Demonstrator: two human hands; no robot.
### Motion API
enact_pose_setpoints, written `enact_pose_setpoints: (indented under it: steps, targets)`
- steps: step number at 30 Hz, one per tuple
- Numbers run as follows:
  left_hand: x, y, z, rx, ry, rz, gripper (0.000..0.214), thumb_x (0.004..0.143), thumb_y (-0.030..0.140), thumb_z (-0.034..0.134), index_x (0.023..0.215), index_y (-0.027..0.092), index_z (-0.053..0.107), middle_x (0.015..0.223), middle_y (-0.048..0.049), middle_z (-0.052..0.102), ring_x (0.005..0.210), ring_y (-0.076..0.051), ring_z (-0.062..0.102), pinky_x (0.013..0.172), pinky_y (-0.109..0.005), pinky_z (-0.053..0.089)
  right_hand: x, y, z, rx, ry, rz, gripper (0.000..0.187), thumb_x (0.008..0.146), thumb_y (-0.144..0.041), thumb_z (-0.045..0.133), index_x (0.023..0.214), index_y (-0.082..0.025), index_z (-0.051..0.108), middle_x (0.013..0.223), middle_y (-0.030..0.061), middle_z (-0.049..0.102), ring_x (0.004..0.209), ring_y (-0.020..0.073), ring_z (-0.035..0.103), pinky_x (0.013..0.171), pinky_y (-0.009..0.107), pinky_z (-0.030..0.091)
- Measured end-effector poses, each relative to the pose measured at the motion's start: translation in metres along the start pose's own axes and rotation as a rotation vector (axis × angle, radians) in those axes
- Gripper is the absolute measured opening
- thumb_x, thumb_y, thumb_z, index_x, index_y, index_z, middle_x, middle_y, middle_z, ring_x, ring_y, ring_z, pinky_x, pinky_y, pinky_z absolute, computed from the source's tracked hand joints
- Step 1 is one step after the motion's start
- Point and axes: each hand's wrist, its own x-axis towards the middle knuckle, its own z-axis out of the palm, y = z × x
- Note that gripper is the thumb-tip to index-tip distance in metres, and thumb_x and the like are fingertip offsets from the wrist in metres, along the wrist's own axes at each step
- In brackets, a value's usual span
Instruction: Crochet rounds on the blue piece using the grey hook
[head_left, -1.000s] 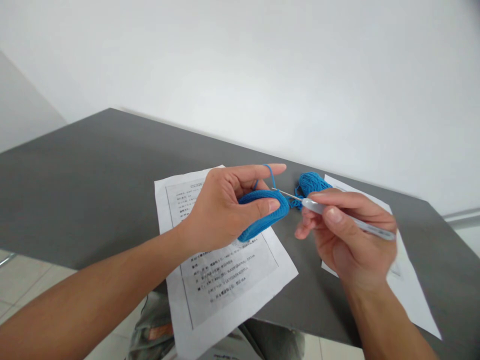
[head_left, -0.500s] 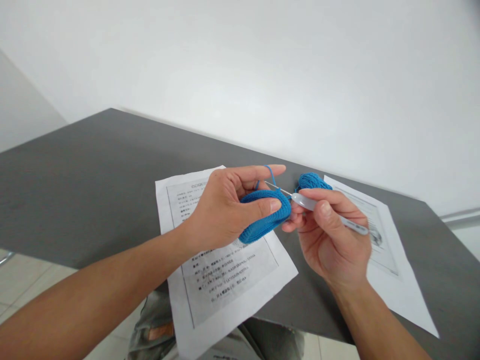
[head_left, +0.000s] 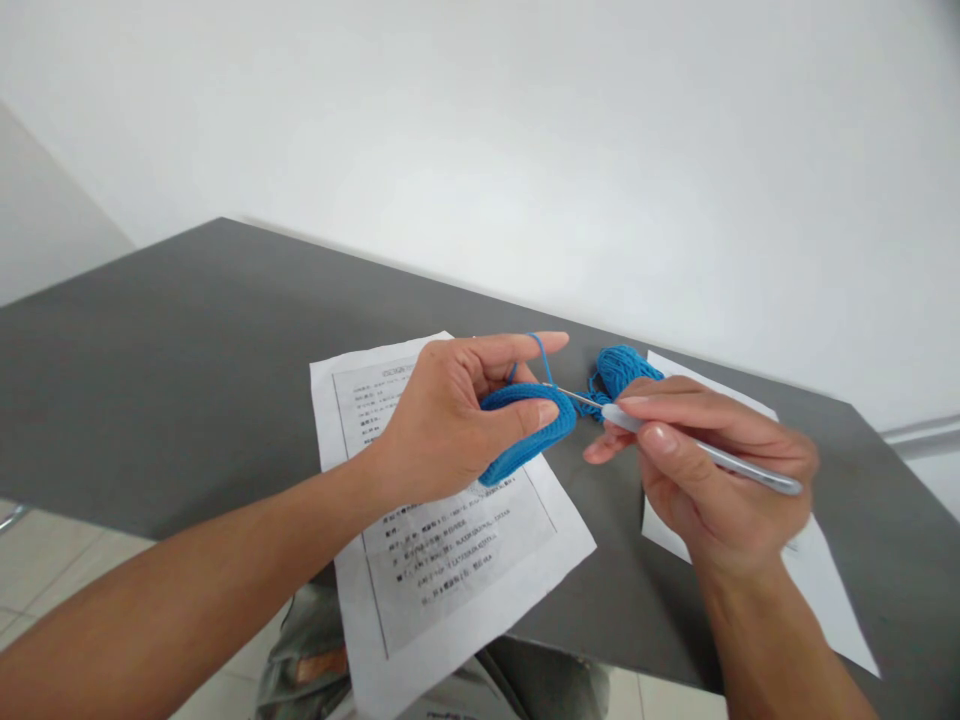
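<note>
Pinched under the thumb of my left hand (head_left: 457,425) is a blue crocheted piece (head_left: 529,450), tilted, with an oval outline. A strand of blue yarn (head_left: 541,352) loops over my raised left index finger and runs down to the piece's top edge. My right hand (head_left: 720,465) is closed round a crochet hook (head_left: 739,465) with a pale grey handle. Its thin metal shaft points left and meets the upper right edge of the crochet; the stitch at its tip is too small to make out.
A wound bundle of blue yarn (head_left: 621,370) lies behind my right hand. One printed sheet (head_left: 450,600) lies under my left hand and hangs over the front edge of the dark grey table (head_left: 225,380). Another sheet (head_left: 825,600) lies at right, by the white wall (head_left: 480,150).
My right hand has drawn the hook to the right, so less of its shaft passes beyond the crochet's edge. The left hand has hardly moved.
</note>
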Motion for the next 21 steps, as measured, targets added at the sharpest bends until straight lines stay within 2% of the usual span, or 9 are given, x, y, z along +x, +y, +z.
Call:
enact_pose_setpoints:
  steps: [5,13,21]
  targets:
    - [0.001,0.001,0.0,0.046,0.014,0.008,0.056,0.076,0.016,0.086,0.132,0.014,0.081,0.075,0.0002,0.066,0.06,-0.01,0.054,0.05,-0.022,0.042,0.002,-0.001,-0.003,-0.056,-0.03,-0.091,0.02,0.094,-0.021,0.08,0.109,-0.031,0.087,0.091,0.0046,0.083,0.064,0.0227,0.078,0.058,0.042,0.063]
    - [0.0,-0.001,0.0,0.117,0.019,0.04,0.054,0.081,0.02,0.083,0.135,0.015,0.079,0.076,0.0008,0.065,0.062,-0.011,0.054,0.054,-0.023,0.044,-0.001,-0.01,-0.004,-0.176,-0.063,-0.089,0.029,0.093,-0.015,0.079,0.113,-0.035,0.086,0.092,0.0033,0.083,0.069,0.0232,0.078,0.06,0.043,0.061]
    - [-0.003,-0.007,0.004,0.302,0.1,0.182,0.048,0.087,0.016,0.076,0.135,0.017,0.079,0.072,0.003,0.06,0.063,-0.01,0.05,0.058,-0.023,0.044,-0.002,-0.009,-0.001,-0.291,-0.053,-0.162,0.04,0.09,-0.01,0.08,0.117,-0.039,0.084,0.092,0.0014,0.084,0.071,0.023,0.077,0.059,0.042,0.06]
